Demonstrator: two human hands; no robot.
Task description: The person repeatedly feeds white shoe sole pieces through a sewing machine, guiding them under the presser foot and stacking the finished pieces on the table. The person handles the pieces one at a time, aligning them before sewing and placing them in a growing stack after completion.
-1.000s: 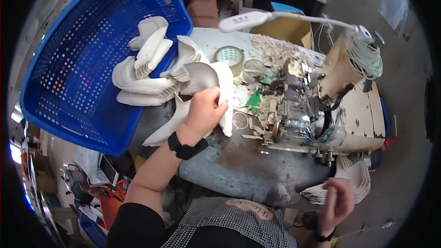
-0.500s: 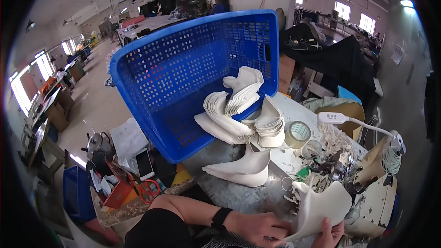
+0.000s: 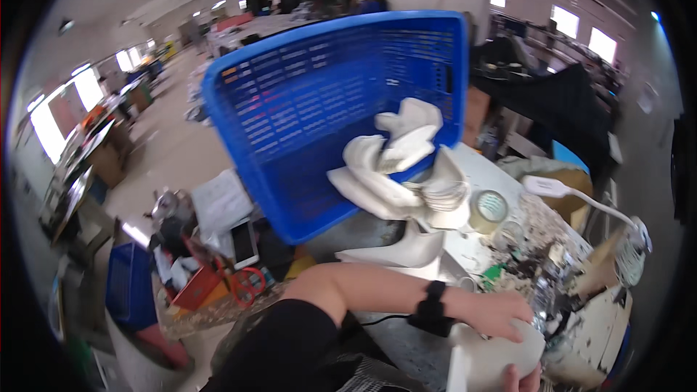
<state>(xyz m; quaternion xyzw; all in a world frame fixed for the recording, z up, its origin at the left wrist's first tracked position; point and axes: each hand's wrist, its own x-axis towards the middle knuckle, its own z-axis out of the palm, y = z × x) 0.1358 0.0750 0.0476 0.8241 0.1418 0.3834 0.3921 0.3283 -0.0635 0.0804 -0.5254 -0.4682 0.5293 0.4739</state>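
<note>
A white curved piece of material (image 3: 501,360), bent into a rounded shape, is between my hands at the lower right, by the machine. My left hand (image 3: 497,313) reaches across with a black band on its wrist and grips the far upper edge of that piece. Low at the picture's bottom edge, my right hand (image 3: 524,380) holds its near side, thumb on the surface; its other fingers are mostly hidden. Behind my left forearm lies another white curved piece (image 3: 396,250) on the table. Stacks of similar white pieces (image 3: 377,181) spill from the tipped blue basket (image 3: 290,167).
Tape rolls (image 3: 490,207) stand right of the stacks, by a scrap-littered machine (image 3: 552,283). A white lamp (image 3: 548,187) on a bent neck reaches in from the right. At left are red-handled scissors (image 3: 247,285), a phone (image 3: 245,243) and a red box (image 3: 196,283).
My left hand has moved right and up, from the held piece's lower left onto its far edge. The piece has turned and bent over. The whole view has shifted slightly.
</note>
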